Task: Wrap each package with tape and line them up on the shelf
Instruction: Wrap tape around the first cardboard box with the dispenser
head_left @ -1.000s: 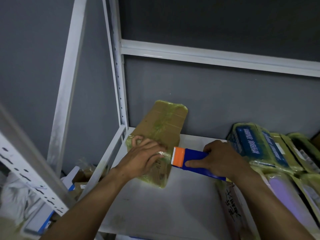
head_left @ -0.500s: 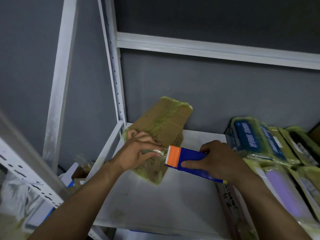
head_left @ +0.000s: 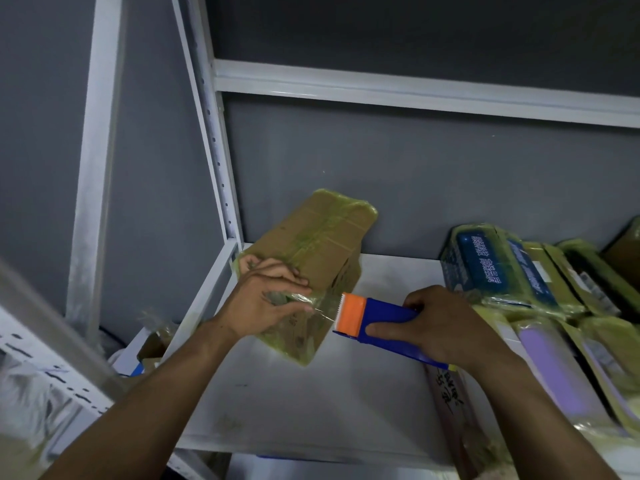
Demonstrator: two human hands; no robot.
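A long brown cardboard package (head_left: pixel 318 244), partly covered in yellowish clear tape, lies tilted at the back left of the white shelf (head_left: pixel 311 403), its far end against the grey wall. My left hand (head_left: pixel 266 299) grips the package near its middle, thumb and fingers curled over the side. My right hand (head_left: pixel 436 327) holds a blue tape dispenser (head_left: pixel 381 317) with an orange cutter head, just right of the package. A short strip of clear tape (head_left: pixel 322 304) stretches from the cutter to the package under my left fingers.
Several taped packages (head_left: pixel 512 271) lie in a row on the shelf's right side, one blue-labelled, one purple (head_left: pixel 554 372). A brown box with handwriting (head_left: pixel 450 407) sits under my right forearm. White shelf posts (head_left: pixel 207 126) rise at left; boxes and clutter (head_left: pixel 145 344) lie below left.
The package has been lifted and tilted a little more upright. My left hand has gone from pressing flat to gripping it, and the dispenser has drawn back right, pulling a strip of tape taut.
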